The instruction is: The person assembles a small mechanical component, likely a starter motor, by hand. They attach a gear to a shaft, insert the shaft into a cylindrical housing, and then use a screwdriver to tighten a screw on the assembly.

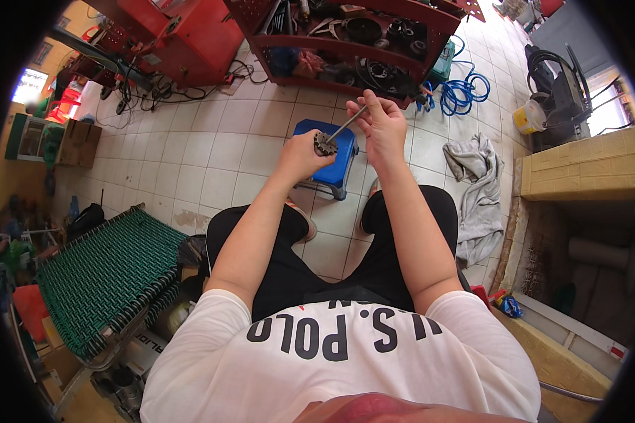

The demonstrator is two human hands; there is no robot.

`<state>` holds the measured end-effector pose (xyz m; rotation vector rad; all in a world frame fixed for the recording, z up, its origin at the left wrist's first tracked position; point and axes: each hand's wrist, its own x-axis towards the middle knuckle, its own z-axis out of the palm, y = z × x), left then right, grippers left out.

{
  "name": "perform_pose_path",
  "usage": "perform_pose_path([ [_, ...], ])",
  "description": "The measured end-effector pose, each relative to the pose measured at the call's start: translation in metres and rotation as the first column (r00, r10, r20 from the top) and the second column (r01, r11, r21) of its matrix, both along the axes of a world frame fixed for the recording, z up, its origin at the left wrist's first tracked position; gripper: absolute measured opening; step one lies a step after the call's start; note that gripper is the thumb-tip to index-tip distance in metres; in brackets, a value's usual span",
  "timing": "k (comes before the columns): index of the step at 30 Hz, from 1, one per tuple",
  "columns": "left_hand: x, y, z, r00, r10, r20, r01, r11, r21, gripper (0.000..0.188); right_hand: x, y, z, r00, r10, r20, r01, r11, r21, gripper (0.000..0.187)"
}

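Note:
My left hand [298,156] is closed round a small dark metal part with a toothed rim, like a gear [324,144]. Between the fingers of my right hand [384,135] is a thin grey metal rod [348,125], slanting down to the left. Its lower end meets the face of the gear; whether it enters a hole there I cannot tell. Both hands are held in front of my knees, over a low blue stool [343,168] that my left hand partly hides.
A red tool cart [331,44] with loose parts stands ahead, near a red machine [194,42]. Coiled blue hose [464,95] and a grey cloth [478,197] lie on the tiled floor at right. A green woven seat [113,275] is at left, a yellow ledge [578,169] at right.

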<state>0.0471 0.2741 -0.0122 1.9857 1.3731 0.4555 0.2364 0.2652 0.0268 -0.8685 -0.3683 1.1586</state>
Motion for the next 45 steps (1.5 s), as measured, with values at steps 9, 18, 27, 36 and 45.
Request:
perform_pose_path([
  [9,-0.004,0.003,-0.011,0.996,-0.002,0.088,0.011,0.995,-0.100,0.039,0.005,0.001,0.004,0.981,0.136,0.137,-0.145,0.987,0.063,0.027],
  [18,-0.004,-0.003,0.011,0.993,-0.097,0.069,0.099,0.995,-0.015,0.031,0.062,-0.009,0.038,0.734,0.399,0.550,-0.323,0.917,-0.235,0.032],
  [27,-0.018,0.002,0.025,0.984,-0.138,-0.116,0.137,0.990,-0.021,0.033,0.086,-0.009,0.015,0.473,0.553,0.686,-0.339,0.833,-0.438,0.035],
  [36,-0.030,0.009,0.042,0.914,-0.294,-0.281,0.285,0.956,-0.075,0.038,0.099,-0.011,0.021,0.416,0.721,0.554,-0.460,0.692,-0.555,0.025],
  [45,-0.019,0.009,0.000,0.924,-0.358,-0.135,0.341,0.931,-0.133,0.038,0.101,-0.021,0.040,0.148,0.738,0.658,-0.460,0.641,-0.615,0.019],
])
